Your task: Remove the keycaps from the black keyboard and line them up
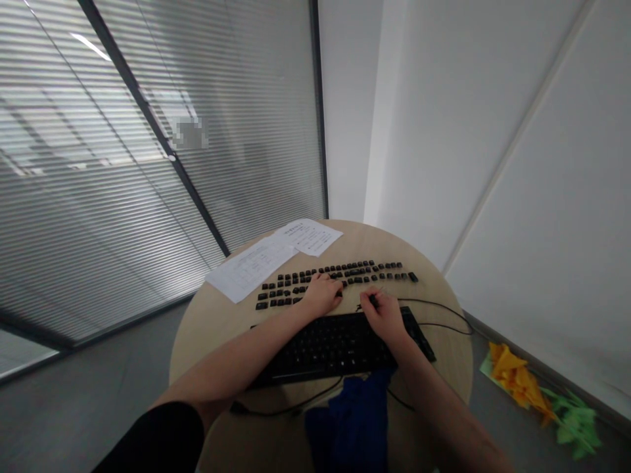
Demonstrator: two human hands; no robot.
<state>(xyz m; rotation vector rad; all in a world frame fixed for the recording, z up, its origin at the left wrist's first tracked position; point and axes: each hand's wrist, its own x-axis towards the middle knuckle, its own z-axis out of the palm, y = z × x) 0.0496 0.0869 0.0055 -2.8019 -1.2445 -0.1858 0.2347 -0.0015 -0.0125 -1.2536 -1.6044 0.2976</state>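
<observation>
My left hand (pixel 323 295) is over the rows of loose black keycaps (pixel 357 271), its fingers curled round what looks like a dark keycap (pixel 339 293). My right hand (pixel 384 314) hovers at the back edge of a black keyboard (pixel 325 348), fingers pinched on a small black piece (pixel 373 300) whose kind is not clear. The keyboard lies across the front of the table, with keys in it; my right wrist and left forearm hide parts of it. The keycaps lie in several rows behind it.
Printed paper sheets (pixel 254 263) lie at the back left of the round wooden table (pixel 204 341). A thin black cable (pixel 444 303) loops on the right. Blue cloth (pixel 357 420) is at the front edge. Orange and green crumpled material (pixel 517 378) lies on the floor.
</observation>
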